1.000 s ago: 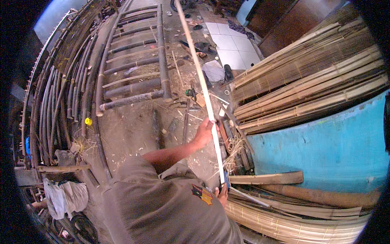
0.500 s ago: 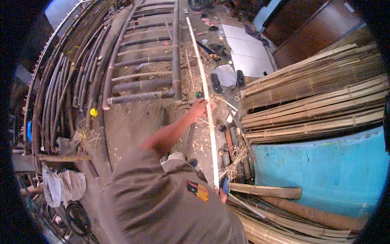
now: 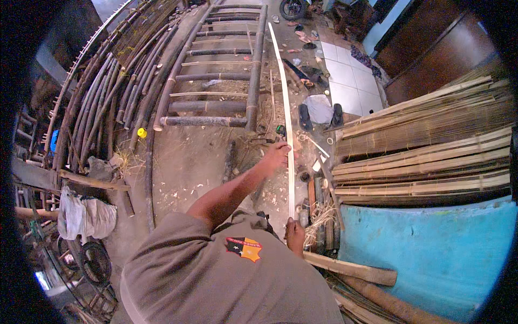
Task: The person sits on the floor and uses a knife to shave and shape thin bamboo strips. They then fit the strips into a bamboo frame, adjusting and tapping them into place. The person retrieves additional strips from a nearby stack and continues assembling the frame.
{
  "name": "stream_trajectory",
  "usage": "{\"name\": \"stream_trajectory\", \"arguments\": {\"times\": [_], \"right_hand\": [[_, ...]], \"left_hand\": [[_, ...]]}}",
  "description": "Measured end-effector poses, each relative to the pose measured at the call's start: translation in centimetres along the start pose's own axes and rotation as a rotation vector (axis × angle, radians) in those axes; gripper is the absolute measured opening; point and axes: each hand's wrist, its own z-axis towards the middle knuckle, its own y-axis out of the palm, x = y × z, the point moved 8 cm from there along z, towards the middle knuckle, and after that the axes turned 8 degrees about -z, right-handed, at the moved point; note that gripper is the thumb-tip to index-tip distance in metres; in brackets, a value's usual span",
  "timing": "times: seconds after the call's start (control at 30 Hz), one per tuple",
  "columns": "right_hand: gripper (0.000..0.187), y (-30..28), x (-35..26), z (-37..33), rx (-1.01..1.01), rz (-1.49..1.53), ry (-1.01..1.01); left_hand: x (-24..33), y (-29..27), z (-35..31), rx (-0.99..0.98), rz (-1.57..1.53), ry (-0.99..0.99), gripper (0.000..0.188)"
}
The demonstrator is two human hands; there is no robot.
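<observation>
Our left hand (image 3: 277, 156), nearly closed, holds a pale strip (image 3: 286, 108) pointing to twelve o'clock, some fingers hidden behind it; our right hand (image 3: 295, 236) grips its near end. At eleven lies a dark pole frame (image 3: 252, 102); at twelve, a wheel (image 3: 293, 8) is cropped.

Held: long, thin, pale strip (image 3: 288, 119), slightly bowed; near end in R hand (image 3: 294, 236), then crosses L hand (image 3: 278, 155), far end well fwd of L hand.

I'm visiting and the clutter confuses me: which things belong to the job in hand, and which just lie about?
In hand:
pale strip, in left grip and right grip

Seemingly lying about:
ladder-like pole frame
dark sandals
yellow object
</observation>
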Motion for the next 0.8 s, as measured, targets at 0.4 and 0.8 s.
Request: {"name": "stream_trajectory", "arguments": {"times": [0.4,0.8], "right_hand": [[0.045,3.3,-9.2,13.2,-0.019,-0.041,-0.229],[0.042,9.3,-22.3,34.4,0.154,-0.052,-0.427]], "left_hand": [[4.0,-1.2,2.5,0.050,0.165,-0.002,0.044],[12.0,-9.6,7.8,0.127,0.437,0.160,0.050]]}}
